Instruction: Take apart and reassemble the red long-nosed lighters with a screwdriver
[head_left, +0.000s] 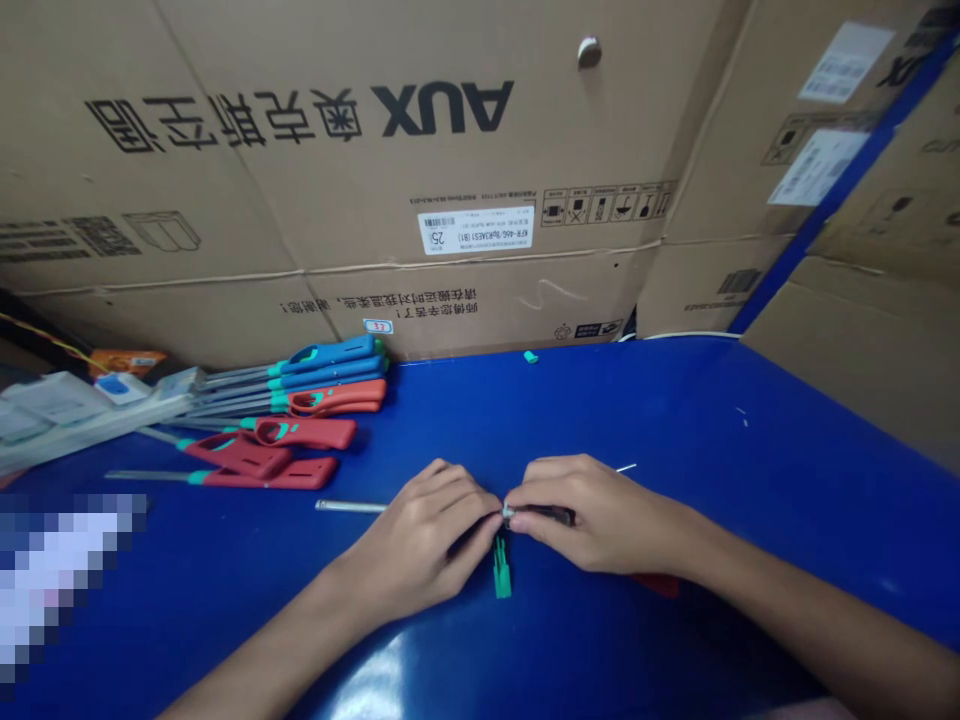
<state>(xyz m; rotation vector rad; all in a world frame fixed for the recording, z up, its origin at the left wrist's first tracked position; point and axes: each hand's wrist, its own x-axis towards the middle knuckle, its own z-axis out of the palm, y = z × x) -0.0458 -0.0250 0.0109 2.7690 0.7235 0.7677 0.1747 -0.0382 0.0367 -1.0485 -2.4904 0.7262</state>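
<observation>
My left hand (439, 530) is closed, thumb and forefinger pinched at the end of a small part; what lies between these fingertips is too small to make out. My right hand (596, 512) grips a small dark piece with a whitish tip (551, 514), its tip meeting the left fingertips. A thin metal tube (349, 507) sticks out from behind my left hand; whether it is held or lying cannot be told. Just below the fingertips lies a green forked plastic piece (502, 575). Part of a red object (660, 584) shows under my right wrist.
Several long-nosed lighters lie at the left, blue ones (330, 365) behind red ones (281, 472). A white power strip (97, 420) runs beside them. Cardboard (300, 200) walls the back of the blue table (600, 400). A green scrap (531, 357) lies near the back.
</observation>
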